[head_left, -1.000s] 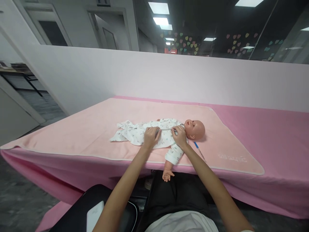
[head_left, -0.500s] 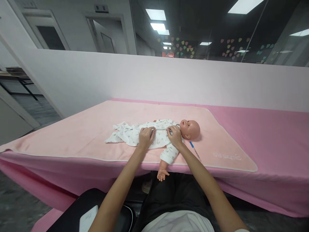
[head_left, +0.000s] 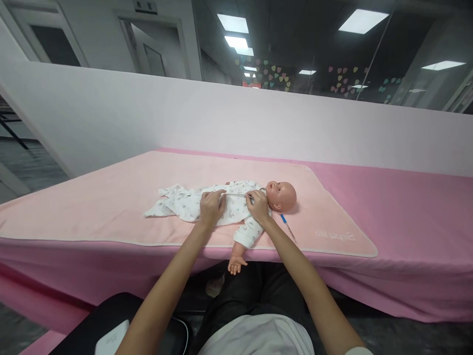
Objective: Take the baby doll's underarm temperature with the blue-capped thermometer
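A baby doll (head_left: 281, 196) lies on its back with its head to the right, dressed in a white romper (head_left: 236, 215) with small printed figures. Both my hands are over the doll's body. My left hand (head_left: 212, 206) pinches the romper's front edge near the waist, while my right hand (head_left: 257, 203) grips the same edge close to the neck. Between them the edge runs as a straight, pale line. One sleeved doll arm (head_left: 238, 256) hangs over the table's front edge. A thermometer-like stick (head_left: 288, 227) with a blue end lies beside my right wrist.
Under the doll is a peach mat (head_left: 111, 207) with pale lettering at the right. It lies on a pink tablecloth (head_left: 414, 222). A white low wall (head_left: 295, 128) stands behind. At lower left a white object (head_left: 111, 340) rests on a black chair (head_left: 125, 308).
The whole view has shifted, so the doll and hands appear slightly further left. Both hands keep hold of the romper's edge in nearly the same pose.
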Demonstrator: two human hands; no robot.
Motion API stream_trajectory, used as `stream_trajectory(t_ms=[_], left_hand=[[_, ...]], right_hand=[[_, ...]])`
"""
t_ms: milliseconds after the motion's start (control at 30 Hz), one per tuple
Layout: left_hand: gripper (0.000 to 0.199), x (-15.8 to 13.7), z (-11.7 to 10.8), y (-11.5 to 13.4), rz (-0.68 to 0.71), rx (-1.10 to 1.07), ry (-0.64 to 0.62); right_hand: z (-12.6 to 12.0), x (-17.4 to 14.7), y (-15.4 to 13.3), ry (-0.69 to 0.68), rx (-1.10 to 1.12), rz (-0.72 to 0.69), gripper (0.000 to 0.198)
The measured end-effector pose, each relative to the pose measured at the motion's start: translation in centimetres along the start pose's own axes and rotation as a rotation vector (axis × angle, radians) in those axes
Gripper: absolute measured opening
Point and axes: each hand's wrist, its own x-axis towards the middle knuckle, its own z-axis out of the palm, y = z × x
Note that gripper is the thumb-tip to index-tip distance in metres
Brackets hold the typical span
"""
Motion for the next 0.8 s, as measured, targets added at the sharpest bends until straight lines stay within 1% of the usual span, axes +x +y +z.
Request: stream_trajectory(t_ms=[100,200,300,333,367,400,467,533,567,633,700,800], left_hand=[[0.013,-0.1,0.0,0.0,-0.054,0.017,-0.008],[0.013,0.7,-0.1,-0.2,-0.175,0.015,0.037],[0.017,3.1,-0.1,-0.3,-0.318,-0.058,0.071],[0.018,4.2,0.1,-0.2,-0.349,-0.122,0.040],[0.019,5.2,0.5,0.0,-0.366,-0.207,-0.023],[0.020,6.2,1.0,0.3,-0.365,-0.303,-0.119],[0.022,7.4,2.4,1.1,-0.331,-0.472,-0.343],[0.024,7.6,3.9,1.8,-0.323,-0.611,-0.546],[0.026,7.4,4.5,2.1,-0.330,-0.667,-0.634],[0.029,6.8,5.3,2.5,-0.331,-0.745,-0.791],[0.034,6.2,5.5,2.6,-0.322,-0.758,-0.874],[0.038,5.9,5.3,2.2,-0.298,-0.751,-0.894]], right_hand=[[-0.1,0.1,-0.2,-0.004,-0.023,-0.007,0.018],[-0.9,-0.2,-0.4,0.011,-0.050,-0.031,0.021],[-3.2,-1.5,-0.4,0.054,-0.053,-0.077,0.026],[-4.2,-2.2,-0.3,0.058,-0.054,-0.080,0.026],[-5.4,-3.1,-0.2,0.050,-0.068,-0.078,0.025],[-6.6,-4.1,0.0,0.039,-0.102,-0.046,0.023],[-8.9,-6.3,0.5,-0.015,-0.223,0.079,0.022],[-10.7,-8.5,1.0,-0.083,-0.389,0.225,0.021],[-11.3,-9.5,1.2,-0.119,-0.450,0.272,0.021],[-12.0,-11.2,1.6,-0.181,-0.518,0.313,0.022],[-12.1,-12.4,1.8,-0.208,-0.528,0.320,0.024],[-12.0,-13.1,1.6,-0.174,-0.526,0.371,0.026]])
